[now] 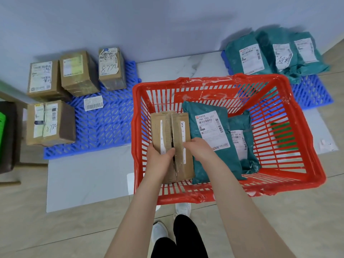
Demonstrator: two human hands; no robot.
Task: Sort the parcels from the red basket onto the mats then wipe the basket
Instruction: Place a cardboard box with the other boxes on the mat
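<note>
Sorting is partly complete. The left hand (160, 155) and right hand (199, 148) both reach into the red basket (210, 81) and grip the near end of a cardboard box (171, 131). The left thumb lies across the box's top. The right fingers curl over its right edge. The box sits at the basket's left side, low inside it; whether it is clear of the floor cannot be told.

Done so far:
- Four sorted boxes (80, 73) stand on the blue mat (104, 127) to the left of the left hand.
- Three sorted mailers (249, 54), all teal, lie overlapping on a second blue mat (312, 92), beyond and to the right of the right hand.

Left to do, as judged from the layout:
- The held box goes to the left mat.
- A teal mailer (210, 131) touches the right hand's right side, and a second teal mailer (242, 142) lies partly under it. Both belong on the right mat.
- The basket needs wiping. White smears show on its rim. A flat green item (283, 135), possibly a cloth, lies farther right on the basket floor.

A loose barcode label (93, 103) rests on the left mat, beyond the left hand.

The basket and mats sit on a pale, marble-veined slab (83, 183) laid over beige floor tiles (74, 229). A plain pale wall (167, 25) rises beyond the hands. A dark object (7, 136) with a green patch stands at the far left. White shoes (183, 209) show below the arms.
</note>
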